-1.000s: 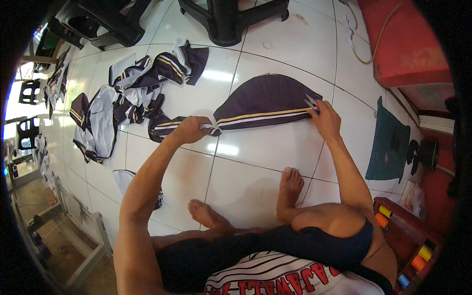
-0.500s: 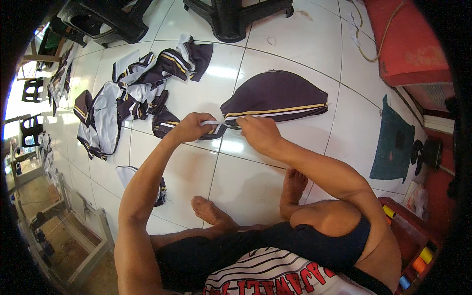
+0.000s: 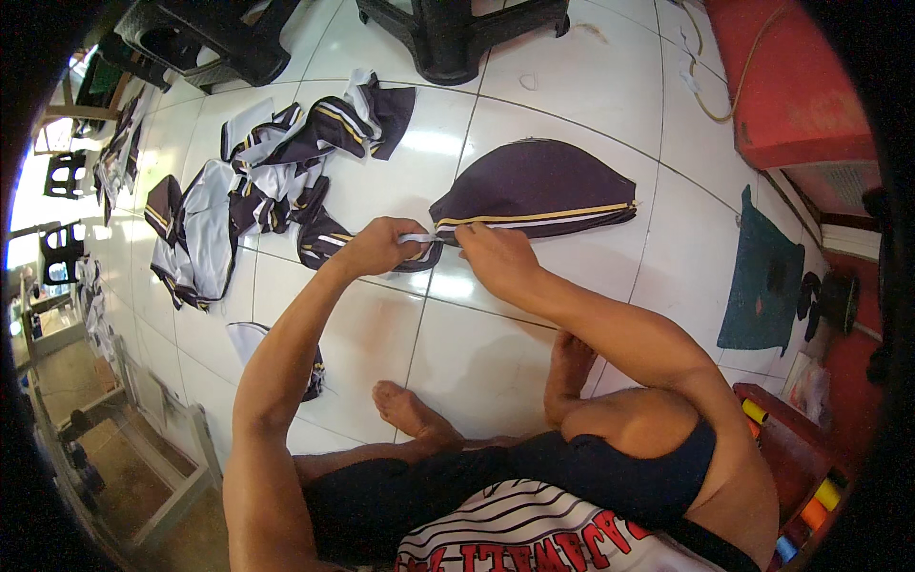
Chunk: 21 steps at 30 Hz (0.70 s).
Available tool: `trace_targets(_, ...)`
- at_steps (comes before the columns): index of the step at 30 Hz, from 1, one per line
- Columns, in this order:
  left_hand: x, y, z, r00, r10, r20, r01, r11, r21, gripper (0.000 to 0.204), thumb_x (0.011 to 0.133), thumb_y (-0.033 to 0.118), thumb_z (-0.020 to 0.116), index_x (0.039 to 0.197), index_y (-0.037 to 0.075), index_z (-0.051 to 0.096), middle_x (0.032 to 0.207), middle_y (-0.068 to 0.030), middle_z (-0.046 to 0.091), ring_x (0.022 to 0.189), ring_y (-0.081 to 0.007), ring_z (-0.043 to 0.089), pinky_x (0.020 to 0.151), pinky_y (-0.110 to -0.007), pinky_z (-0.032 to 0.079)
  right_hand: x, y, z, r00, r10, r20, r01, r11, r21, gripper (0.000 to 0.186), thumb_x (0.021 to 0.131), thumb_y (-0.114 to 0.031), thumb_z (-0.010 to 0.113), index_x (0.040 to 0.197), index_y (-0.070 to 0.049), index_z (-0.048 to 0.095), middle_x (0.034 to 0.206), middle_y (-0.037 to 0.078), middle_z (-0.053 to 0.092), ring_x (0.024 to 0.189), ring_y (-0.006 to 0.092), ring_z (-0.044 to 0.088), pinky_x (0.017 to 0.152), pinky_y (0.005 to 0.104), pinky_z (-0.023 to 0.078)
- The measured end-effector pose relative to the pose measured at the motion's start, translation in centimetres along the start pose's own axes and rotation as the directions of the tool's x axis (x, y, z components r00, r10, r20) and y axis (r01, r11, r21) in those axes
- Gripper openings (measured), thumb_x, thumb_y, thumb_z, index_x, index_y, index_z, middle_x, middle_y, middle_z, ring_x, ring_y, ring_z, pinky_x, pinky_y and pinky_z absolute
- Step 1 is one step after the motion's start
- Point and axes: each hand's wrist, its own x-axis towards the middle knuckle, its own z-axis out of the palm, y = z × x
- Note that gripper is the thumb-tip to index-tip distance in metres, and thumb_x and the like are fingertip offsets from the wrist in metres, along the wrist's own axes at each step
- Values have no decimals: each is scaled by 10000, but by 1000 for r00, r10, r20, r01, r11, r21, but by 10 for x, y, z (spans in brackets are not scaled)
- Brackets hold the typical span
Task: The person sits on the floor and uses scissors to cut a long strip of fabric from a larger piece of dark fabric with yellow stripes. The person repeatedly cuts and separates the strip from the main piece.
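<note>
A dark fabric piece (image 3: 538, 181) with a curved top and yellow and white stripes along its lower edge lies on the tiled floor. My right hand (image 3: 498, 259) is closed on its striped edge near the left corner, fingers pinched. Facing it, my left hand (image 3: 379, 248) pinches a narrow whitish strip (image 3: 414, 237) that reaches to the same corner. Whether the strip is joined to the piece there is too small to tell. Another dark striped piece (image 3: 322, 240) lies beneath my left hand, partly covered by it.
A heap of dark and white striped fabric pieces (image 3: 272, 181) lies at the left, with a smaller piece (image 3: 250, 336) by my left forearm. Black stools (image 3: 448, 38) stand at the far side. On the right are a green cloth (image 3: 760, 286) and thread spools (image 3: 827, 494).
Both hands stay at the fabric corner. My right fingers have shifted slightly left along the striped edge; the pieces on the floor look the same.
</note>
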Motion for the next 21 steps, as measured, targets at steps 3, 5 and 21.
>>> trace_targets(3, -3, 4, -1, 999, 41, -17, -42, 999, -29, 165, 959, 112, 668, 1082, 13, 716, 876, -35, 707, 795, -99, 598, 732, -272, 498, 4, 3, -1, 999, 49, 17, -50, 997, 54, 237, 914, -206, 667, 1016, -13, 574, 1001, 187, 667, 930, 395, 670, 735, 498, 537)
trace_targets(5, -6, 7, -1, 1000, 16, 2, -16, 997, -72, 172, 963, 123, 673, 1087, 13, 717, 872, -34, 703, 795, -91, 588, 729, -269, 491, 0, 5, -5, 993, 95, -70, -85, 987, 135, 289, 907, -255, 704, 1004, -6, 594, 962, 183, 675, 891, 368, 679, 716, 469, 530)
trace_targets(21, -26, 22, -6, 979, 73, 188, -31, 975, -218, 584, 1009, 499, 576, 1278, -13, 652, 1147, -83, 703, 1084, -153, 596, 979, -326, 466, -35, 24, -172, 890, 356, -283, 255, 126, 959, 288, 909, -74, 734, 1165, -29, 609, 896, 39, 680, 615, 68, 575, 500, 197, 460)
